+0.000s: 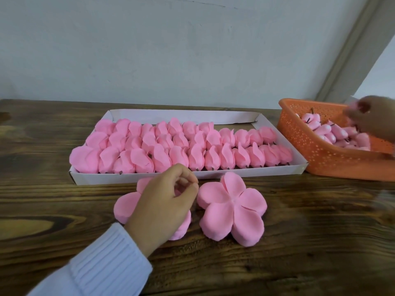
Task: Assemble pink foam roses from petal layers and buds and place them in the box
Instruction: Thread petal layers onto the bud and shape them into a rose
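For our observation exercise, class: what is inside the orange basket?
Pink foam buds with dark stems lie heaped in the orange basket. The right hand reaches in and covers some; the near wall hides the lower ones. Blur hides whether the hand grips one.

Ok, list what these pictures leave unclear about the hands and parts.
Head view only:
- Right hand: motion-blurred, cut by the frame edge; any grip on the pink foam buds unclear.
- Left stack of pink foam petal layers: middle covered by left hand.
- Orange perforated plastic basket: right end cropped.
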### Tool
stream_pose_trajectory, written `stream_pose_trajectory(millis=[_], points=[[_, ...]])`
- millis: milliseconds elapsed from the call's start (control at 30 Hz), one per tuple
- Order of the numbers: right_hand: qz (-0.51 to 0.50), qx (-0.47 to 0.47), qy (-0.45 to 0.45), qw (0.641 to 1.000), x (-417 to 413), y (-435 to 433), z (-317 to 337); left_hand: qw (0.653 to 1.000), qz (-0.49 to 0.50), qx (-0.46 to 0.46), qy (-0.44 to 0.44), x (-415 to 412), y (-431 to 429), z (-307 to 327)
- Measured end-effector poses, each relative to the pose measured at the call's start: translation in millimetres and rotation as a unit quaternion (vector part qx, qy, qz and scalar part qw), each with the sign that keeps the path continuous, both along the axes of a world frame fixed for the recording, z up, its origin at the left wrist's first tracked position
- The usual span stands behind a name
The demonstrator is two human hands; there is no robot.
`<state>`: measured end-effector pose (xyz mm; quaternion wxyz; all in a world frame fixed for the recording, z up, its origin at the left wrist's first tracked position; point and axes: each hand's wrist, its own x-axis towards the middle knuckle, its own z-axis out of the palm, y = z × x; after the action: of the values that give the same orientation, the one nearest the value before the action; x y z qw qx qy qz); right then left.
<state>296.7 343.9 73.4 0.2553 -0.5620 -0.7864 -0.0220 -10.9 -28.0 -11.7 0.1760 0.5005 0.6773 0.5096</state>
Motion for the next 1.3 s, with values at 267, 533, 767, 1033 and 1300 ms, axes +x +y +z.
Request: stream_pose_trajectory(millis=[267, 533, 767, 1033, 1300], points=[[0.27, -0.268, 0.563, 0.734, -94.6, -158.2, 21.6, 1.0, 0.008, 0.002, 0.004, 1.1, -0.1, -0.8], [0.353, -0.38, 0.45, 0.727, -133.8, -273.6, -59.4, 1.0, 0.01, -0.008, 0.02, 2.2, -0.9, 1.1], [0.337, -0.384, 0.464, 0.723, -135.0, -268.1, -73.4, 0.996, 0.026, -0.023, 0.083, 5.3, 4.3, 0.6], [0.349, -0.399, 0.482, 0.698, -134.2, -264.9, -76.0, 0.969, 0.013, -0.077, 0.234, 18.3, 10.0, 8.4], [0.361, -0.396, 0.471, 0.701, -131.6, -262.3, -78.4, 0.955, 0.024, -0.057, 0.289, 20.3, 4.3, 11.6]])
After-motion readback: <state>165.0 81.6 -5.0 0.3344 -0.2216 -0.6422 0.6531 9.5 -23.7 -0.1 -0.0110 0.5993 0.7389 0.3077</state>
